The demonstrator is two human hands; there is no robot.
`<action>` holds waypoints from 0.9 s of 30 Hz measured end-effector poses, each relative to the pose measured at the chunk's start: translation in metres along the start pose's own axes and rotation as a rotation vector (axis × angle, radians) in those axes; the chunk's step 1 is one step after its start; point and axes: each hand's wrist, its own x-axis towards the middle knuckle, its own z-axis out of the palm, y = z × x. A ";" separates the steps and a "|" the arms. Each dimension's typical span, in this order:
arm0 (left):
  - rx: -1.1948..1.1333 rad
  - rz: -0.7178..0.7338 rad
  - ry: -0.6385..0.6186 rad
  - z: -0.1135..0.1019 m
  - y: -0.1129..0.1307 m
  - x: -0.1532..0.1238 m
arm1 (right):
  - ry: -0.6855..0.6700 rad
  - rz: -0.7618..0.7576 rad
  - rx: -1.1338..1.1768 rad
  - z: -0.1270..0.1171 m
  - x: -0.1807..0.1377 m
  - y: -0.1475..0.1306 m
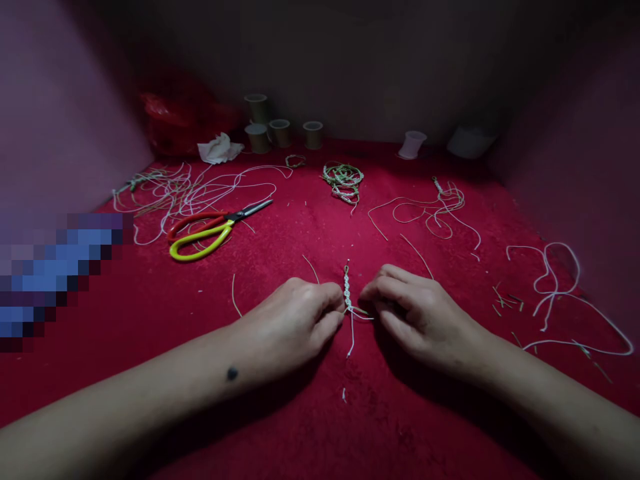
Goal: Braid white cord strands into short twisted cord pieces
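Note:
A short knotted cord braid (347, 287) in white and green, with a small loop at its top, lies between my hands in the head view. My left hand (305, 313) is closed in a pinch at the braid's lower left side, on a thin cord coming out of it. To the right, my right hand (415, 310) has its fingers curled together; what they hold, if anything, is hidden. Loose cord ends (351, 337) hang from the braid's bottom, one pointing towards me and others to the right, close to my right fingertips.
Scissors (225, 230) with red and yellow handles lie at left, near tangled cords (200, 190). A green-white cord coil (343, 177) sits farther back. Several thread spools (313, 135) and crumpled tissue (220, 148) line the back. More cord (555, 290) and cut scraps (505, 300) lie right.

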 end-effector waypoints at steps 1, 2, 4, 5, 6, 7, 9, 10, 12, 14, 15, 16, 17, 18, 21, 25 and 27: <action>-0.024 -0.002 0.007 0.000 -0.001 0.001 | 0.010 0.005 0.021 -0.001 0.001 0.001; -0.053 0.000 0.019 0.000 -0.001 0.001 | 0.019 0.013 0.043 -0.001 0.002 0.002; -0.112 0.015 0.047 0.001 -0.002 0.002 | 0.029 0.033 0.078 -0.002 0.004 0.003; -0.128 0.026 0.058 0.002 -0.002 0.002 | 0.027 0.041 0.090 -0.003 0.004 0.004; -0.131 0.039 0.063 0.003 -0.003 0.002 | 0.024 0.045 0.098 -0.003 0.005 0.004; -0.124 0.054 0.063 0.004 -0.003 0.001 | 0.016 0.047 0.102 -0.004 0.004 0.004; -0.093 0.084 0.058 0.007 -0.003 0.000 | -0.006 0.051 0.088 -0.004 0.003 0.002; -0.073 0.098 0.054 0.008 -0.004 -0.001 | -0.020 0.053 0.067 -0.004 0.002 0.000; -0.035 0.124 0.041 0.010 -0.004 -0.001 | -0.040 0.055 -0.003 -0.002 0.000 -0.003; 0.006 0.143 0.019 0.010 -0.005 -0.001 | -0.052 0.057 -0.078 0.000 -0.001 -0.005; 0.028 0.149 0.010 0.010 -0.005 -0.001 | -0.055 0.057 -0.107 0.001 -0.001 -0.005; 0.050 0.152 0.006 0.009 -0.005 0.000 | -0.056 0.056 -0.131 0.003 -0.001 -0.006; 0.070 0.151 0.006 0.009 -0.005 0.000 | -0.060 0.054 -0.151 0.004 -0.001 -0.005; 0.083 0.146 0.006 0.008 -0.005 0.001 | -0.063 0.049 -0.169 0.005 -0.001 -0.005; 0.073 0.122 -0.012 0.005 -0.005 0.002 | -0.066 0.039 -0.217 0.008 -0.001 -0.004; -0.003 0.102 -0.037 -0.001 -0.004 0.003 | -0.038 0.061 -0.253 0.009 -0.001 -0.004; -0.046 0.085 -0.044 -0.004 -0.003 0.003 | -0.014 0.067 -0.217 0.008 -0.001 -0.006</action>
